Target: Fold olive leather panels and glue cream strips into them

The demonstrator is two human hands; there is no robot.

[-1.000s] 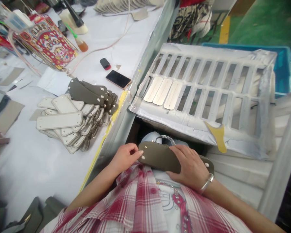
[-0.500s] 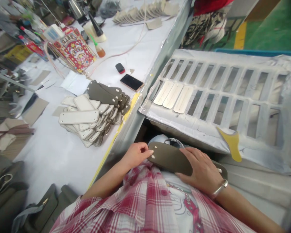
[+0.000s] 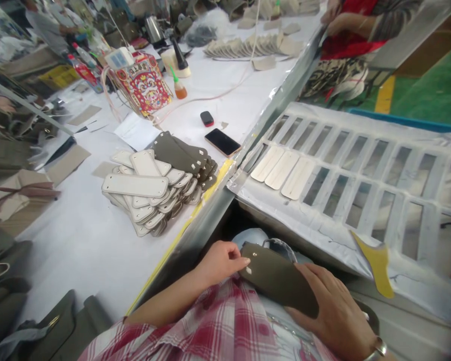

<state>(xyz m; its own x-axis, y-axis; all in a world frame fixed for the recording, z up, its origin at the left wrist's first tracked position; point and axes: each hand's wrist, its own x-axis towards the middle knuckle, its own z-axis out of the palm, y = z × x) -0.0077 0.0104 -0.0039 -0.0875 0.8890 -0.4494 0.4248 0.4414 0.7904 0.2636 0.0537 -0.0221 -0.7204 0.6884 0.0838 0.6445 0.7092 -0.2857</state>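
Note:
A dark olive panel with rounded ends and small metal studs lies across my lap. My left hand pinches its left end between thumb and fingers, close to the studs. Around its right part my right hand is wrapped, thumb below and fingers over the top; it hides much of that end. On the table to the left is a heap of cream panels with studs at their ends. Several more olive panels lie fanned out against that heap.
A white slotted rack stands to the right, with three cream strips on it and a yellow piece at its front edge. A phone, a glue bottle and a red decorated box are on the table. Another person's hands show at upper right.
The camera view has tilted upward, so everything sits lower and somewhat to the right in the picture. Both hands keep the same hold on the olive panel. Another person's hands have come into view.

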